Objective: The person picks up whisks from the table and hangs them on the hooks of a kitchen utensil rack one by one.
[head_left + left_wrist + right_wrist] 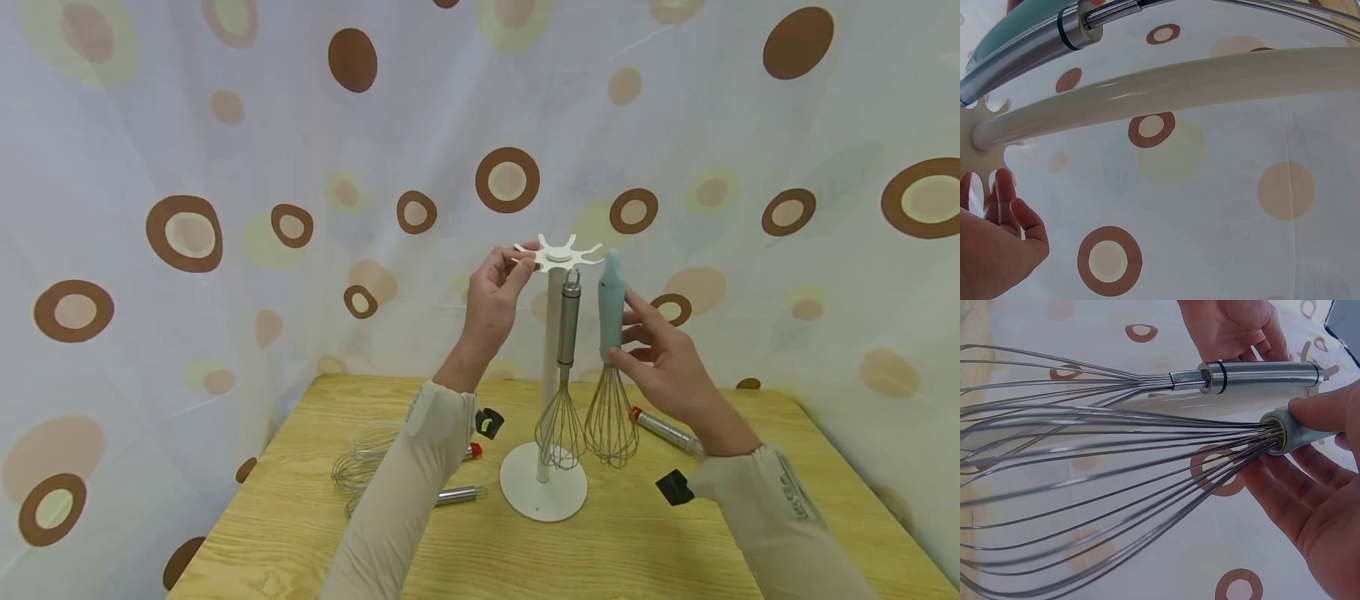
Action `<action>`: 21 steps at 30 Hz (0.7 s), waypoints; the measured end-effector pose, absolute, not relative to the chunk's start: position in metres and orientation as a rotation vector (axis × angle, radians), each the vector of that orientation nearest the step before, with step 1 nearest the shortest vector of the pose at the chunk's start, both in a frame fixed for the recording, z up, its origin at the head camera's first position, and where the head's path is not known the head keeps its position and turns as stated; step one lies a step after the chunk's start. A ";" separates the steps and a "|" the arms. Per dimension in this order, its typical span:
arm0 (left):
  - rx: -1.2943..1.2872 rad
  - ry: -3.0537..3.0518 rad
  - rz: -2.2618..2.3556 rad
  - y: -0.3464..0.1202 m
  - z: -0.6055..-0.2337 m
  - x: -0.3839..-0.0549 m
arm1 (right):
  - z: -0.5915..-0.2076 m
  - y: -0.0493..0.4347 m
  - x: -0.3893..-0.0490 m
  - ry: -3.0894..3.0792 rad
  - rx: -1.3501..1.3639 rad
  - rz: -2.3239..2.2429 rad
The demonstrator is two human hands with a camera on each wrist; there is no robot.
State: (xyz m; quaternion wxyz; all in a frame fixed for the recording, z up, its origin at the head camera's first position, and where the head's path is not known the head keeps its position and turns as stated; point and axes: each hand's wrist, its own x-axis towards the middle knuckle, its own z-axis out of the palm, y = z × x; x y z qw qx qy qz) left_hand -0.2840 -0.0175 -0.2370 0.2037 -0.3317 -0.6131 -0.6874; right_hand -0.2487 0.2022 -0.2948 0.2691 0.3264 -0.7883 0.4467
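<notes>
A white stand with a round base carries a hooked top ring. My left hand pinches that ring at its left edge; the left wrist view shows the same hand at the hooks. From a front hook hangs a steel-handled whisk, upright. To its right my right hand holds a whisk with a light blue handle, wires down, handle top level with the ring. In the right wrist view my thumb and fingers grip the lower handle of the blue whisk.
Several more whisks lie on the wooden table at the left, partly hidden by my left forearm. Another steel handle with a red end lies right of the stand. A patterned curtain hangs behind.
</notes>
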 end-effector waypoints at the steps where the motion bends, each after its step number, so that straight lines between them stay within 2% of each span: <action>1: -0.925 -1.710 -1.920 -0.018 -0.237 -0.284 | -0.295 0.202 -0.249 -2.131 0.880 1.196; 10: -0.915 -1.709 -1.925 -0.018 -0.238 -0.283 | -0.296 0.203 -0.253 -2.168 0.868 1.156; 17: -0.937 -1.684 -1.936 -0.015 -0.253 -0.308 | -0.294 0.201 -0.253 -2.187 0.854 1.159; 21: -0.952 -1.670 -1.934 -0.012 -0.254 -0.310 | -0.295 0.200 -0.254 -2.191 0.855 1.138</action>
